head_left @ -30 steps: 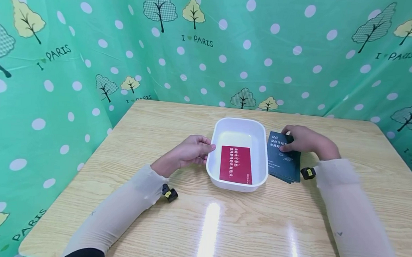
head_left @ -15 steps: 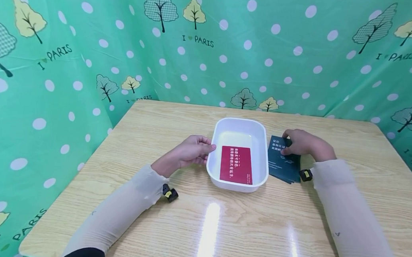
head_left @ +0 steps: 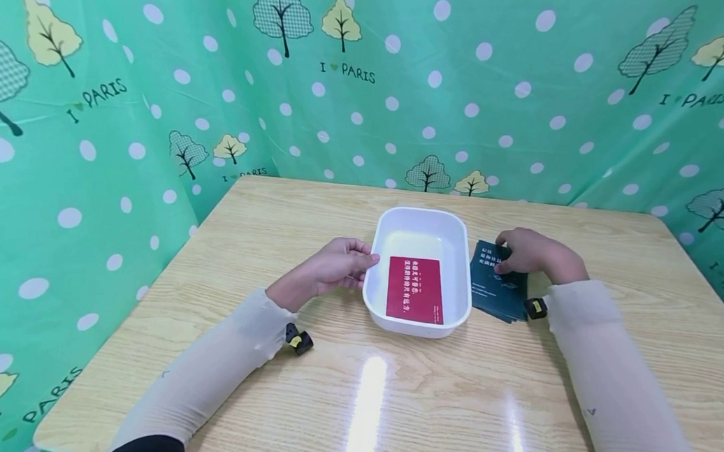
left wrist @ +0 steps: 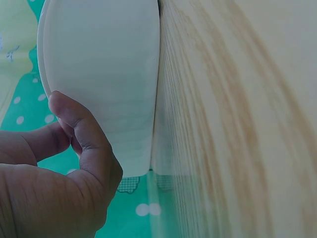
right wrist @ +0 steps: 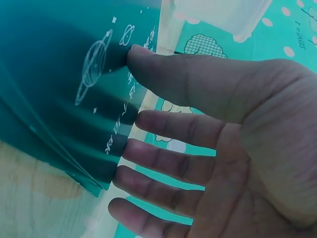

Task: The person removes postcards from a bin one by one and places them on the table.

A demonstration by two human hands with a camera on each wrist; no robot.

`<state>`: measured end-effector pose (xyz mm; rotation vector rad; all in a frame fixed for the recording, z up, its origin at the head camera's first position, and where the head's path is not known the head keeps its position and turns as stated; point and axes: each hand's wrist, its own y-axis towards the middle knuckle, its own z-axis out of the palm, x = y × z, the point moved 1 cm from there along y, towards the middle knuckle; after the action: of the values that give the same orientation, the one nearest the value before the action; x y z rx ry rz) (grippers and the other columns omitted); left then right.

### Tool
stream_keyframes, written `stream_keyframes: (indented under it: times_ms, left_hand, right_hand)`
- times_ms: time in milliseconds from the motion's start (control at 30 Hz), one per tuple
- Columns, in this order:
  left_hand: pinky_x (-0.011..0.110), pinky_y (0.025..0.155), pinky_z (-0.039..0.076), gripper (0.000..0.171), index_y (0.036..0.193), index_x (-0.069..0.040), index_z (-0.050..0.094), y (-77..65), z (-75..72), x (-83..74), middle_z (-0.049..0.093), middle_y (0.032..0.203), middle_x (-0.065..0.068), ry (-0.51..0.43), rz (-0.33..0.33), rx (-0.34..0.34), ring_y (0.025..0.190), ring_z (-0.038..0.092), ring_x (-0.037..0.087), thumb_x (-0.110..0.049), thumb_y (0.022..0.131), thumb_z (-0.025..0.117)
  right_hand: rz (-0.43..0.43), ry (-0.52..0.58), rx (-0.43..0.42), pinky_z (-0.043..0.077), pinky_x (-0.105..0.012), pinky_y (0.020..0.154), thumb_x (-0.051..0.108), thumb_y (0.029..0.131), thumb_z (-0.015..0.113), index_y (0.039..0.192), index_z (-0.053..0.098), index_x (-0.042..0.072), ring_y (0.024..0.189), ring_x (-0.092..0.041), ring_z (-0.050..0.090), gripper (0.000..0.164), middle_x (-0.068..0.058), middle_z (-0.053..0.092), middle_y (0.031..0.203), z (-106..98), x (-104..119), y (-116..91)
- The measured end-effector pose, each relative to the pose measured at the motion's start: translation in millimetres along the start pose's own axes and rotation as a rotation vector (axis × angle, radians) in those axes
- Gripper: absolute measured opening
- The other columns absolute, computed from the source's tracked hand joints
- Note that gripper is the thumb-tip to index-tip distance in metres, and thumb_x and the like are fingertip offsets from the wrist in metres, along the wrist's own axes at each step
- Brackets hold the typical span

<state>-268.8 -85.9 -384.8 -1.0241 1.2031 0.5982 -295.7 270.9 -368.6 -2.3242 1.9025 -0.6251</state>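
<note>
A white plastic basin [head_left: 421,233] stands on the table with a red card [head_left: 416,289] printed with white characters lying inside it. At the basin's left rim my left hand [head_left: 338,263] holds on, thumb at the rim and fingers against the outer wall. Just right of the basin lies a small stack of dark teal cards [head_left: 492,295] with white print, slightly fanned. My right hand [head_left: 527,251] pinches the stack near its far right edge. In the right wrist view the thumb presses on the printed face of the cards [right wrist: 59,89], and the other fingertips meet their edge.
The wood-grain table [head_left: 262,212] extends around the basin and cards. Behind it and along the left hangs a green curtain [head_left: 318,125] with trees and dots. A small black-and-yellow device sits by each wrist, and light glares off the table's front part.
My right hand has shifted slightly left and toward me; the top dark teal card has slid nearer with it. The left hand, basin and red card stay put.
</note>
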Motion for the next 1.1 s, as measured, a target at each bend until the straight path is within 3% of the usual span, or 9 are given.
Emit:
stream_keyframes:
  times_ms: [400, 600, 833, 1100]
  left_hand:
    - [0.029, 0.062, 0.053, 0.023, 0.115, 0.001, 0.049, 1.4, 0.0, 1.8, 0.058, 0.105, 0.021, -0.004, 0.001, -0.004, 0.072, 0.058, 0.02, -0.012, 0.098, 0.059]
    - [0.029, 0.062, 0.053, 0.023, 0.115, 0.002, 0.049, 0.5, 0.0, 0.7, 0.058, 0.105, 0.021, -0.004, 0.005, -0.005, 0.072, 0.058, 0.02, -0.012, 0.099, 0.059]
    - [0.03, 0.063, 0.052, 0.024, 0.115, 0.002, 0.049, -0.7, -0.3, 0.2, 0.057, 0.11, 0.024, -0.002, -0.001, -0.005, 0.074, 0.058, 0.021, -0.012, 0.099, 0.059]
    - [0.03, 0.064, 0.052, 0.024, 0.115, 0.002, 0.049, -0.5, 0.1, -0.9, 0.056, 0.111, 0.025, 0.003, -0.002, 0.006, 0.074, 0.058, 0.021, -0.012, 0.099, 0.059]
  right_hand:
    - [-0.025, -0.006, -0.028, 0.043, -0.06, 0.092, 0.024, 0.092, 0.068, 0.133, 0.048, -0.008, 0.111, -0.045, 0.051, 0.056, -0.032, 0.052, 0.125, -4.7, 3.1, -3.9]
    - [-0.11, -0.024, -0.185, 0.047, -0.057, 0.088, 0.026, 0.096, 0.062, 0.133, 0.049, -0.007, 0.111, -0.043, 0.052, 0.051, -0.03, 0.054, 0.125, -13.9, 13.9, -7.9]
    - [-0.17, 0.002, -0.337, 0.045, -0.059, 0.091, 0.03, 0.098, 0.059, 0.139, 0.044, -0.002, 0.119, -0.042, 0.045, 0.054, -0.026, 0.046, 0.135, -15.0, 42.0, -12.2]
    - [-0.266, -0.023, -0.425, 0.046, -0.056, 0.093, 0.027, 0.093, 0.067, 0.137, 0.047, 0.0, 0.122, -0.04, 0.042, 0.056, -0.023, 0.047, 0.134, -2.5, 74.0, -11.0]
